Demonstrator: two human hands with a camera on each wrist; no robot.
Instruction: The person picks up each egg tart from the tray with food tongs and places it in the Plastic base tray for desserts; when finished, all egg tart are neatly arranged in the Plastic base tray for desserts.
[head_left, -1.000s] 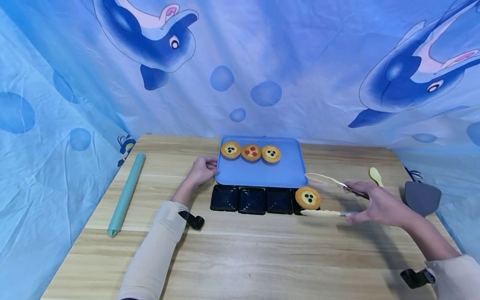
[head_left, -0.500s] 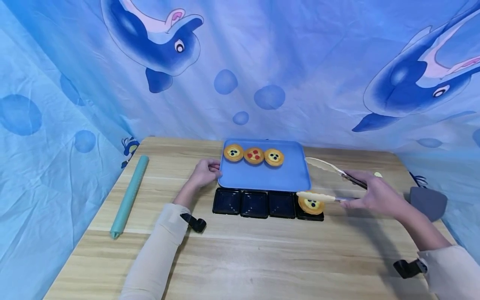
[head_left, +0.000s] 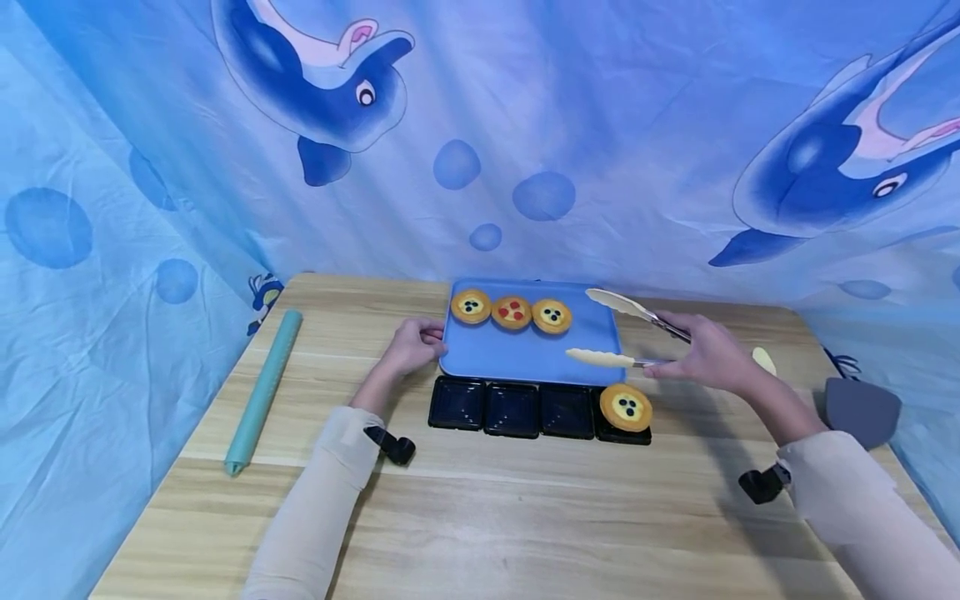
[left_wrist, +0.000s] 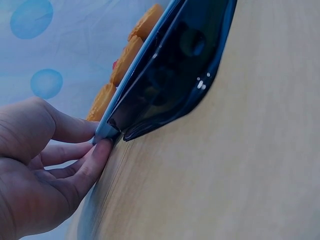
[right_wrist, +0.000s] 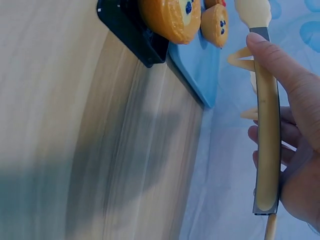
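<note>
My left hand point(head_left: 414, 346) pinches the left edge of a blue tray point(head_left: 480, 354), thumb and fingertips at its rim in the left wrist view. Three tarts stand in a row on the tray: a blueberry tart point(head_left: 471, 307), a strawberry tart point(head_left: 512, 313) and another blueberry tart point(head_left: 552, 317). My right hand point(head_left: 708, 350) grips a pair of tongs point(right_wrist: 267, 125) by the handles. The tongs' cream tips are spread apart over the tray's right part with nothing between them. One more blueberry tart point(head_left: 626, 407) sits in the rightmost compartment of a black container point(head_left: 512, 408).
A green rolling pin point(head_left: 262, 392) lies at the left of the wooden table point(head_left: 480, 517). On the right are a cream spoon point(head_left: 764, 361), partly behind my right arm, and a grey spatula head point(head_left: 862, 410). A blue dolphin-print curtain point(head_left: 495, 150) hangs behind the table.
The tongs have lifted off the tart at the container's right end and moved left and back over the tray. That tart stays in the compartment. My left hand keeps its place at the tray.
</note>
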